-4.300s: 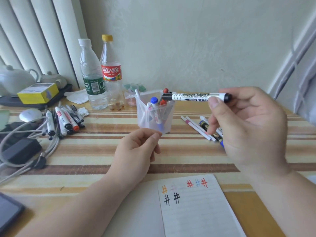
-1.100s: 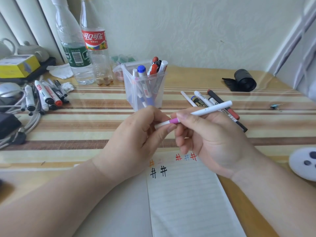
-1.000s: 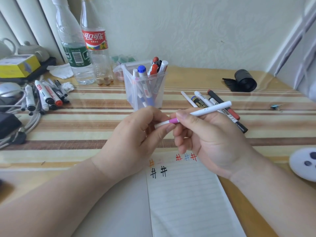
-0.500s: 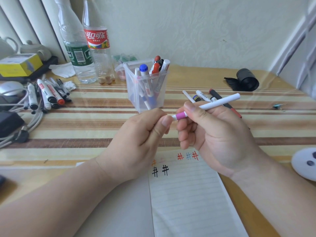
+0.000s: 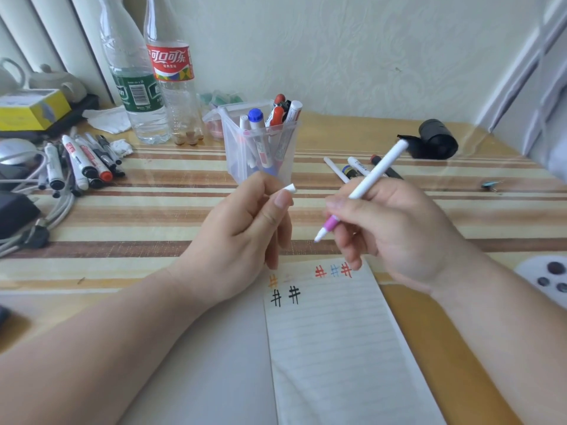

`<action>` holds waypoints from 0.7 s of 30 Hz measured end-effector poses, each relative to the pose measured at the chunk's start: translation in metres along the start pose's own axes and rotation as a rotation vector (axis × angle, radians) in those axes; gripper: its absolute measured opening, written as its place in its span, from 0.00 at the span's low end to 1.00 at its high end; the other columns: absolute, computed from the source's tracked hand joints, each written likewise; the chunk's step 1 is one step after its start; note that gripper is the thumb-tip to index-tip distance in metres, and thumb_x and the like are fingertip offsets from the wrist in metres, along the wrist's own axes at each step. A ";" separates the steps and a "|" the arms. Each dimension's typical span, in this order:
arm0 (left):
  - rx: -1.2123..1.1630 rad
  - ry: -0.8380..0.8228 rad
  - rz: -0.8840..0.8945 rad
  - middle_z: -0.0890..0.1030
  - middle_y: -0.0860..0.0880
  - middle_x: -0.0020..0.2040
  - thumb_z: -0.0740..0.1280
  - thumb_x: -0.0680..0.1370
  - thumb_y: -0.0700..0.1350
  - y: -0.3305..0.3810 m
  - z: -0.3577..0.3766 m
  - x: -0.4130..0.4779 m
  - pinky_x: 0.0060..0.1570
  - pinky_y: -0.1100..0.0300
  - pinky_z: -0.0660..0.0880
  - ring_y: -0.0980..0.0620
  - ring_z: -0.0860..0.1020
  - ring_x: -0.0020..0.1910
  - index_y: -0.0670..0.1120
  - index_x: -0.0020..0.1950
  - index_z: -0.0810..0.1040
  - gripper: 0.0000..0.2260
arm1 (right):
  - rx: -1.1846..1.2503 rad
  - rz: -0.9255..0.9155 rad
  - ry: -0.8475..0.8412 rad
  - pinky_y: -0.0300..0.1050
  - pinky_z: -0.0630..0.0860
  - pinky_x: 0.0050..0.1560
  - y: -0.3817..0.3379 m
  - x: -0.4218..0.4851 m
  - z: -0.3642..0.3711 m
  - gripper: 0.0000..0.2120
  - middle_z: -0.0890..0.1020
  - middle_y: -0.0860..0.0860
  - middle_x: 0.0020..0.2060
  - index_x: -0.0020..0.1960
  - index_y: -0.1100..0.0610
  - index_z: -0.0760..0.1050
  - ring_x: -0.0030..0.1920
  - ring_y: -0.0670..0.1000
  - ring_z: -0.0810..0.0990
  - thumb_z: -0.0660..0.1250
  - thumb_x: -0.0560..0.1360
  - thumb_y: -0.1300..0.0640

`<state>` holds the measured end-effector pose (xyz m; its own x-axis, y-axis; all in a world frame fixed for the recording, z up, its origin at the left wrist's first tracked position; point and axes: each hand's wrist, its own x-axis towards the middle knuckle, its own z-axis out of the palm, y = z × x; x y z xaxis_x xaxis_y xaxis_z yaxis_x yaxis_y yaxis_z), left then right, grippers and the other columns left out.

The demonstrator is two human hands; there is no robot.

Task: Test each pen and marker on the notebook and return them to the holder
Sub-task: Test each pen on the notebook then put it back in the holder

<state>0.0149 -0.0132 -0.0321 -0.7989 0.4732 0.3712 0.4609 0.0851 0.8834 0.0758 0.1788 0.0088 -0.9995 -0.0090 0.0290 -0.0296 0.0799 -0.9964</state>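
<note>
Two hands are raised above the notebook [image 5: 337, 348]. A white pen [image 5: 365, 185] with a pink grip is clamped in the right hand [image 5: 395, 231], uncapped tip pointing down-left, clear of the page. Its white cap [image 5: 290, 188] is pinched between thumb and forefinger of the left hand [image 5: 242, 231], apart from the tip. Just beyond the left hand, the clear holder [image 5: 260, 148] is seen with several markers upright in it. Hash marks [image 5: 333, 270] are drawn just under the right hand's fingers.
</note>
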 end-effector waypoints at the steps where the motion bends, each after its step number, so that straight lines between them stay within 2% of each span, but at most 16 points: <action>1: -0.015 -0.013 -0.018 0.80 0.47 0.32 0.58 0.82 0.55 0.001 -0.001 0.000 0.28 0.60 0.71 0.42 0.79 0.25 0.47 0.47 0.70 0.12 | -0.070 0.028 -0.027 0.45 0.73 0.26 -0.002 -0.003 0.002 0.10 0.77 0.57 0.27 0.39 0.64 0.80 0.26 0.54 0.75 0.69 0.78 0.62; 4: -0.037 -0.060 -0.064 0.80 0.44 0.32 0.58 0.83 0.56 0.004 -0.002 -0.001 0.27 0.59 0.72 0.38 0.79 0.25 0.46 0.47 0.72 0.14 | -0.237 0.133 -0.081 0.48 0.76 0.31 -0.012 -0.009 0.003 0.08 0.80 0.56 0.29 0.40 0.63 0.80 0.30 0.53 0.78 0.68 0.78 0.63; 7: 0.004 -0.095 -0.083 0.80 0.43 0.31 0.59 0.84 0.54 0.004 -0.002 0.000 0.28 0.59 0.72 0.38 0.79 0.26 0.45 0.46 0.73 0.15 | -0.309 0.167 -0.110 0.47 0.79 0.34 -0.016 -0.013 0.004 0.08 0.81 0.53 0.30 0.40 0.62 0.81 0.32 0.51 0.79 0.68 0.77 0.65; 10: 0.025 -0.092 -0.085 0.80 0.44 0.30 0.59 0.84 0.53 0.002 -0.002 0.000 0.29 0.59 0.72 0.40 0.78 0.25 0.45 0.45 0.73 0.14 | -0.321 0.095 -0.071 0.49 0.78 0.30 -0.010 -0.020 0.005 0.07 0.78 0.53 0.29 0.37 0.61 0.81 0.31 0.51 0.78 0.70 0.74 0.64; 13: 0.042 -0.086 -0.091 0.80 0.46 0.29 0.59 0.85 0.53 0.001 -0.001 0.001 0.30 0.61 0.72 0.42 0.79 0.25 0.46 0.44 0.73 0.14 | -0.280 0.029 -0.034 0.48 0.76 0.26 0.002 -0.024 0.005 0.05 0.78 0.54 0.28 0.36 0.61 0.80 0.29 0.52 0.77 0.67 0.68 0.61; 18: 0.040 -0.088 -0.127 0.80 0.44 0.29 0.59 0.84 0.52 0.001 0.000 0.004 0.29 0.62 0.72 0.42 0.78 0.25 0.44 0.44 0.74 0.15 | -0.205 -0.008 -0.089 0.48 0.78 0.27 0.008 -0.020 0.000 0.04 0.78 0.57 0.29 0.37 0.63 0.80 0.30 0.53 0.78 0.68 0.69 0.63; 21: 0.043 -0.088 -0.134 0.80 0.44 0.28 0.61 0.84 0.52 0.000 0.001 0.005 0.28 0.62 0.72 0.43 0.78 0.24 0.44 0.43 0.75 0.15 | -0.226 0.031 -0.120 0.49 0.78 0.27 0.016 -0.020 0.001 0.03 0.78 0.60 0.30 0.37 0.61 0.80 0.30 0.55 0.78 0.69 0.69 0.62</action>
<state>0.0114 -0.0105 -0.0301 -0.8181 0.5301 0.2230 0.3701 0.1886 0.9096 0.0958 0.1789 -0.0083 -0.9925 -0.1198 -0.0248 -0.0127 0.3031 -0.9529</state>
